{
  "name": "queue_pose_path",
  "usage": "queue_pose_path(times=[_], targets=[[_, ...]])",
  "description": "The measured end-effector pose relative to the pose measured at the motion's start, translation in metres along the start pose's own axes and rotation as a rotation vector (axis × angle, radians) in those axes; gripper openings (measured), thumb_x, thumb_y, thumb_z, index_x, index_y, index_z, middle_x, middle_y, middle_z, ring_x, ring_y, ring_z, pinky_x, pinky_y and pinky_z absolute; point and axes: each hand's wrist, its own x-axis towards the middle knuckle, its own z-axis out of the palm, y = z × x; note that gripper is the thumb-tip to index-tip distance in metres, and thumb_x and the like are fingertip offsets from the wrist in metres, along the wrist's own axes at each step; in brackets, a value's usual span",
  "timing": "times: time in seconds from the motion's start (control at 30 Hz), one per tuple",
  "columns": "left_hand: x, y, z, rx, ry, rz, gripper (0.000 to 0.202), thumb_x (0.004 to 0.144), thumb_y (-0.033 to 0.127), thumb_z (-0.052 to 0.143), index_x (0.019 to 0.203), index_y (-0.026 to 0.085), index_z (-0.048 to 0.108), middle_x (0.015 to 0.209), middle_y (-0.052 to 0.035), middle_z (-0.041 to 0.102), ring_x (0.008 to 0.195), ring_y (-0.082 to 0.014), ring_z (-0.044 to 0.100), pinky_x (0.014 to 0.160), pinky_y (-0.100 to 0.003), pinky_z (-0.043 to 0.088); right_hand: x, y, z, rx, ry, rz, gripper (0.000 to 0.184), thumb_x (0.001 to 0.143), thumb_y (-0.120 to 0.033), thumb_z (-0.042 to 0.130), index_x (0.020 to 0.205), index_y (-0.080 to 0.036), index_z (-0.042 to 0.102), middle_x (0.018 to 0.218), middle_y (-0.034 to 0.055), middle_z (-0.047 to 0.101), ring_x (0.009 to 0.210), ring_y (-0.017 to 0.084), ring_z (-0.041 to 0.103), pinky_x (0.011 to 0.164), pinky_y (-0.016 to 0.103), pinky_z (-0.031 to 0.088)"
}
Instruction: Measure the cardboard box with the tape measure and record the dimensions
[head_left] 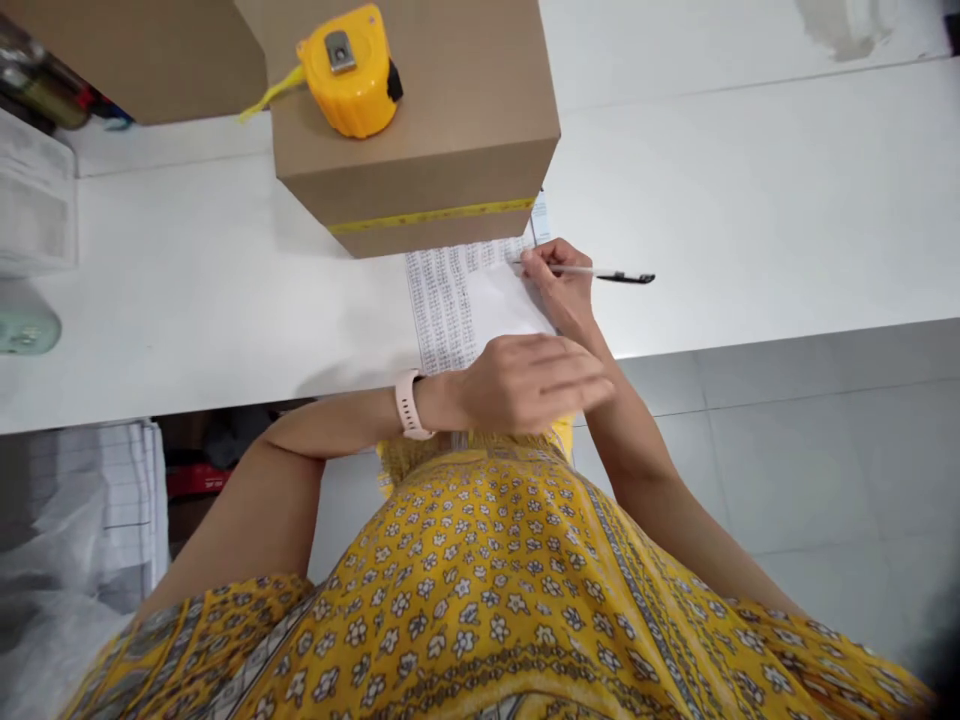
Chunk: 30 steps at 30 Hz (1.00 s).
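Note:
My right hand (564, 285) is closed around a pen (611, 274), its tip over a sheet of paper (439, 305) on the white counter. Rows of small printed or written characters cover much of the sheet, with a blank patch at its right. My left hand (529, 385), fingers stretched out and slightly blurred, hovers by the counter's front edge, near my right forearm, holding nothing. Just beyond the paper stands a cardboard box (457, 90), with a yellow strip (431, 215) across its front face. On top of it lies a yellow tape measure (352, 75), a bit of its tape sticking out leftward.
Another brown cardboard surface (172, 60) rises at the back left. A clear plastic container (34, 200) and a pale green object (28, 318) sit at the counter's left end. Below the counter are a checked cloth (127, 490) and crumpled clear plastic (56, 560).

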Motion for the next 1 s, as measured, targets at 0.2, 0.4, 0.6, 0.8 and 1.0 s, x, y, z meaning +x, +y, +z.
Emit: queue_pose_path(times=[0.2, 0.4, 0.6, 0.8, 1.0], targets=[[0.003, -0.083, 0.013, 0.274, -0.243, -0.107, 0.061, 0.101, 0.034, 0.052, 0.154, 0.008, 0.040, 0.166, -0.0200, 0.032, 0.157, -0.0351, 0.020, 0.127, -0.064, 0.008, -0.002, 0.000, 0.001, -0.034, -0.022, 0.055, 0.023, 0.079, -0.041, 0.079, 0.079, -0.020, 0.069, 0.072, -0.0023, 0.066, 0.066, 0.012, 0.056, 0.062, 0.027, 0.046], [-0.010, -0.096, 0.028, 0.348, -0.190, -0.065, 0.067, 0.101, 0.049, 0.047, 0.159, 0.016, 0.034, 0.168, -0.0167, 0.026, 0.158, -0.0381, 0.013, 0.120, -0.075, -0.006, -0.002, -0.010, 0.000, -0.025, -0.099, 0.158, 0.021, 0.078, -0.040, 0.079, 0.086, -0.021, 0.072, 0.079, 0.0001, 0.071, 0.068, 0.014, 0.059, 0.064, 0.029, 0.049], [-0.013, -0.085, 0.029, 0.369, -0.139, -0.054, 0.066, 0.100, 0.050, 0.047, 0.156, 0.017, 0.041, 0.163, -0.0171, 0.037, 0.156, -0.0408, 0.019, 0.121, -0.076, 0.005, 0.005, -0.021, 0.029, 0.002, -0.206, 0.174, 0.023, 0.081, -0.043, 0.074, 0.081, -0.023, 0.064, 0.070, -0.0021, 0.064, 0.061, 0.012, 0.054, 0.057, 0.027, 0.044], [-0.014, -0.086, 0.033, 0.447, -0.127, -0.012, 0.084, 0.092, 0.070, 0.048, 0.153, 0.012, 0.046, 0.161, -0.0213, 0.040, 0.154, -0.0454, 0.019, 0.118, -0.078, 0.015, 0.007, -0.016, 0.039, -0.073, -0.161, 0.215, 0.021, 0.077, -0.040, 0.080, 0.083, -0.025, 0.066, 0.075, -0.0015, 0.067, 0.067, 0.015, 0.059, 0.062, 0.031, 0.049], [-0.013, -0.093, 0.048, 0.401, -0.101, 0.028, 0.087, 0.090, 0.074, 0.049, 0.150, 0.012, 0.050, 0.159, -0.0178, 0.045, 0.155, -0.0409, 0.021, 0.126, -0.064, 0.009, 0.003, -0.019, 0.036, -0.190, -0.205, 0.179, 0.018, 0.084, -0.038, 0.073, 0.076, -0.026, 0.061, 0.067, -0.0030, 0.061, 0.058, 0.014, 0.053, 0.055, 0.031, 0.045]])
